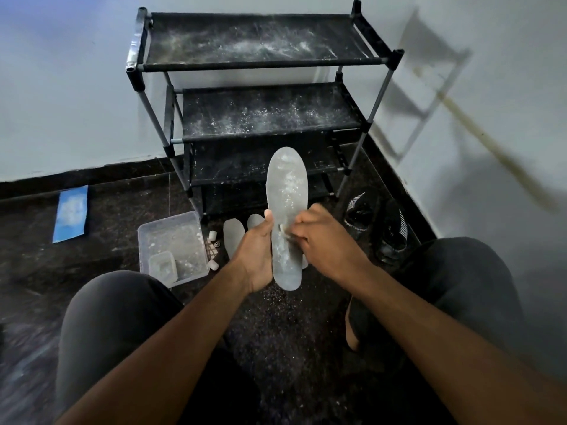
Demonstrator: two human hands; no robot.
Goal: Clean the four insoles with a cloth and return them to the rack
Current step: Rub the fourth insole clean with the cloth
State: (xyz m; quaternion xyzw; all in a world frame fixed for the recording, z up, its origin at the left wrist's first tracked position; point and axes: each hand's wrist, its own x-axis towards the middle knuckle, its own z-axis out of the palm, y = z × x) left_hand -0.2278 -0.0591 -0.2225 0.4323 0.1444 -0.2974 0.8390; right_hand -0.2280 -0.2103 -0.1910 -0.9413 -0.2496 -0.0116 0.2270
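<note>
The rack (pixel 260 75) has matt black fabric shelves dusted with white powder, on grey metal tubes with black plastic joints. The insole (pixel 287 191) looks matt grey, powder-speckled. The tub (pixel 171 240) is clear plastic, the floor (pixel 116 210) glossy dark speckled stone.

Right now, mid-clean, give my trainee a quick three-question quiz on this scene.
1. True or false: the left hand grips the dusty grey foam insole.
2. Where is the clear plastic tub? A) on the top shelf B) on the floor, left of the insole C) in the lap
3. What does the black four-tier fabric rack hold?

Key: 1 true. 2 B. 3 Only white dust; no insoles.
</note>
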